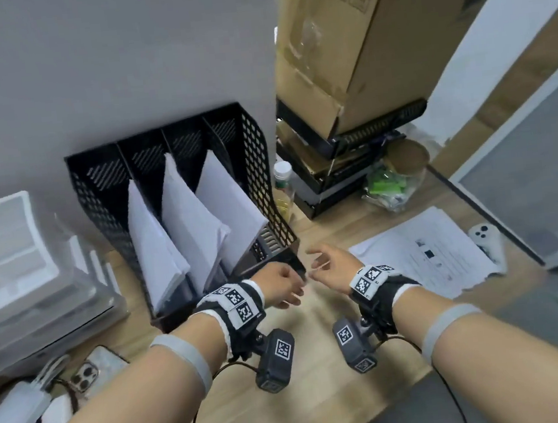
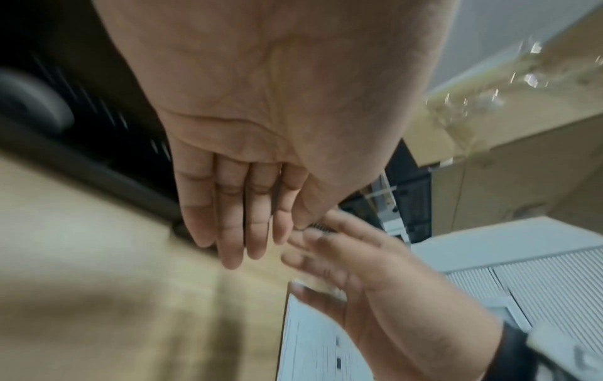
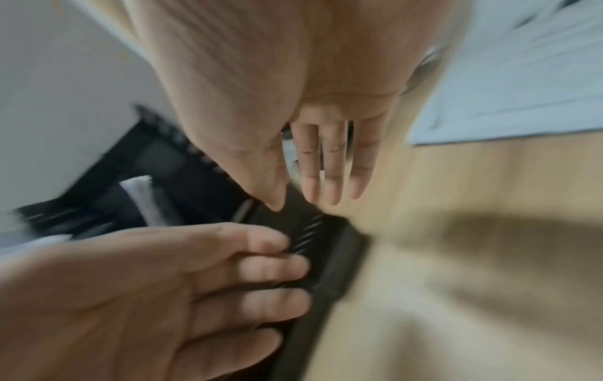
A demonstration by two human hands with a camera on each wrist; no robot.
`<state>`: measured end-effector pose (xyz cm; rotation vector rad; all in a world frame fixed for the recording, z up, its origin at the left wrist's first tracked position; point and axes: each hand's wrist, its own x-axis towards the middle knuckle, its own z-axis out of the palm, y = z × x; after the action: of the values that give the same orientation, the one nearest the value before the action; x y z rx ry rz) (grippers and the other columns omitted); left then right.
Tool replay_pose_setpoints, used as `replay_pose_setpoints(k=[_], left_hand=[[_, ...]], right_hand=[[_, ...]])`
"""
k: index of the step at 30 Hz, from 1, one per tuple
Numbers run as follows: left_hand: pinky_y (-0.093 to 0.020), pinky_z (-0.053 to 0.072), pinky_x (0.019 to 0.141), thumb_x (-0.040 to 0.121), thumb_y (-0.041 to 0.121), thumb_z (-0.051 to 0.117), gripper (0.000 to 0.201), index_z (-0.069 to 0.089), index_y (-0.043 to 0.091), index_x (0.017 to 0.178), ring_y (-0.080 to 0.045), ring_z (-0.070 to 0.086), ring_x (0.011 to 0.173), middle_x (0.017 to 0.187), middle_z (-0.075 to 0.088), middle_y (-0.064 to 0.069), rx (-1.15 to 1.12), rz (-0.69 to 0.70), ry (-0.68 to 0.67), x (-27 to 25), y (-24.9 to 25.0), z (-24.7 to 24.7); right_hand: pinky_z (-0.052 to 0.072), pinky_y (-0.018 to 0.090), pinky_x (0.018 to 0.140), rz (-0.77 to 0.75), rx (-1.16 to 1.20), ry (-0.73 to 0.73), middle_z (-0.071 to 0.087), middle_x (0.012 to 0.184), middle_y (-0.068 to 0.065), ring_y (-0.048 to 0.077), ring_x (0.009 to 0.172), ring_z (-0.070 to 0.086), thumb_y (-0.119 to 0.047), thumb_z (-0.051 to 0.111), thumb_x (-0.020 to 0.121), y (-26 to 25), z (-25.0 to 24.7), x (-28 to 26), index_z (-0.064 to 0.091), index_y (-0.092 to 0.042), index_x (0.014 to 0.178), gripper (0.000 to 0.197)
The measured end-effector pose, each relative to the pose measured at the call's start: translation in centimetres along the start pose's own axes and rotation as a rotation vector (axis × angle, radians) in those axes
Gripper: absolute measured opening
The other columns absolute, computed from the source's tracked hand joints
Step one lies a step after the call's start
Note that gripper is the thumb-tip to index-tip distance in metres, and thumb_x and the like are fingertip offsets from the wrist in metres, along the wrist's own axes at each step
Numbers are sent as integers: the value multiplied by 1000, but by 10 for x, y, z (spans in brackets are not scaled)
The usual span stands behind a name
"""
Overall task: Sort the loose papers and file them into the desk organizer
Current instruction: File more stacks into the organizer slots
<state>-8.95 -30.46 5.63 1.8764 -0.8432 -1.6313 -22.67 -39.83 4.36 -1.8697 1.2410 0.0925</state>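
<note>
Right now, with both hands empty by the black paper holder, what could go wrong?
1. The printed loose sheets lie near the wooden desk's right edge; a careless swipe by the right hand might push them off.
2. The white game controller sits right beside those sheets and could get knocked.
3. The left hand hovers by the black mesh desk organizer's front corner; bumping it might shift the filed white papers.

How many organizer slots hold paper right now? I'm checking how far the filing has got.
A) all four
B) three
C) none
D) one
B: in the head view the black mesh organizer has four slots; three hold leaning white paper stacks, while the leftmost slot looks empty. A few printed sheets lie loose on the desk to its right.
</note>
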Motion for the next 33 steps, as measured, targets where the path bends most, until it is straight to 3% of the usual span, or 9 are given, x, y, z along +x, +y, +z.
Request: replay_pose_setpoints(k=[5,7,11,15,19,23,27,30,33], left_hand=[[-24,48,60,96,5,47,19,59,14,84,-24,68,78,91,69,-9,0,-38,-64,35,2,64],[-23,49,58,96,6,49,17,59,14,85,-22,67,76,90,69,-8,-16,-64,-67,44,0,80],[-21,49,58,93,5,54,14,61,13,84,-27,69,81,101,76,-18,-71,-147,-45,60,-9,109],[-21,50,57,94,8,56,9,64,9,91,-31,72,88,105,75,-18,-106,-208,-38,63,-21,120],[-28,53,71,93,7,55,10,65,7,96,-35,74,91,106,75,-20,-158,-222,9,65,-26,117],[-28,50,69,96,7,51,9,60,11,94,-39,73,98,108,75,-21,-199,-203,41,63,-22,113],[-28,52,67,96,7,50,9,58,10,99,-41,73,100,110,74,-23,-242,-199,44,59,-19,110],[-29,55,66,97,13,55,12,58,8,108,-40,72,103,113,73,-22,-295,-214,35,55,-16,109],[-40,60,70,93,39,64,40,60,6,114,-39,71,106,115,72,-17,-387,-263,11,50,-6,106]], right_hand=[[45,36,101,369,-298,43,49,137,10,31,124,52,-34,68,70,125,-31,-24,44,-26,139,73],[40,41,107,391,-389,-12,38,148,11,34,135,39,-42,66,63,155,-29,-31,33,-28,144,89],[27,48,117,403,-443,-52,-5,164,3,32,150,2,-35,65,77,189,-16,-41,2,-34,153,99],[45,44,98,378,-557,67,19,152,9,34,135,24,-39,71,77,187,-15,-28,15,-23,149,93],[48,43,98,375,-610,27,17,151,10,37,136,21,-25,72,77,179,-14,-22,12,-13,152,96],[49,41,93,350,-601,66,19,151,8,36,136,23,-16,62,82,183,-12,-24,14,-19,152,85],[48,42,93,240,-505,86,32,142,10,33,129,31,-17,51,91,177,-15,-26,37,-29,144,56],[52,38,93,198,-332,103,52,127,8,26,111,52,-17,53,92,165,-14,-26,63,-27,125,35],[50,27,91,80,-138,80,68,124,2,24,104,64,-25,52,94,144,-17,-30,71,-32,115,29]])
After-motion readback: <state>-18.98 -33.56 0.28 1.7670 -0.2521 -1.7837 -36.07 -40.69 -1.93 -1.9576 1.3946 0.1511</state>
